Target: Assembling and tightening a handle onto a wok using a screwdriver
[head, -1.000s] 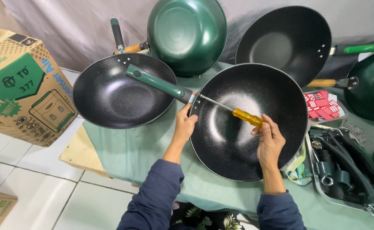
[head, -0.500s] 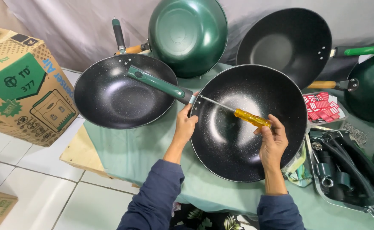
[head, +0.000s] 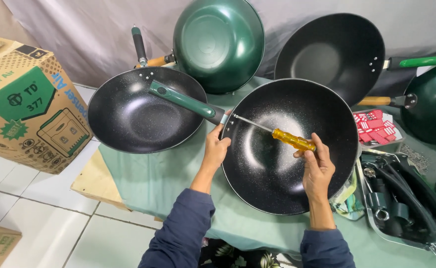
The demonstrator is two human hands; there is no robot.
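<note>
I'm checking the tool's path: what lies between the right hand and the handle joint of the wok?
In the head view, only the screwdriver spans from the right hand across the wok to the handle joint.

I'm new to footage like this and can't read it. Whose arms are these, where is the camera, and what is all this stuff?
The camera sits on a person's head, looking down at their own two hands. The left hand grips the rim of a black wok where its green handle joins. The right hand holds a yellow-handled screwdriver, tip at that joint. The wok rests on a green cloth, with more woks behind, a cardboard box at left and a tray of parts at right.
</note>
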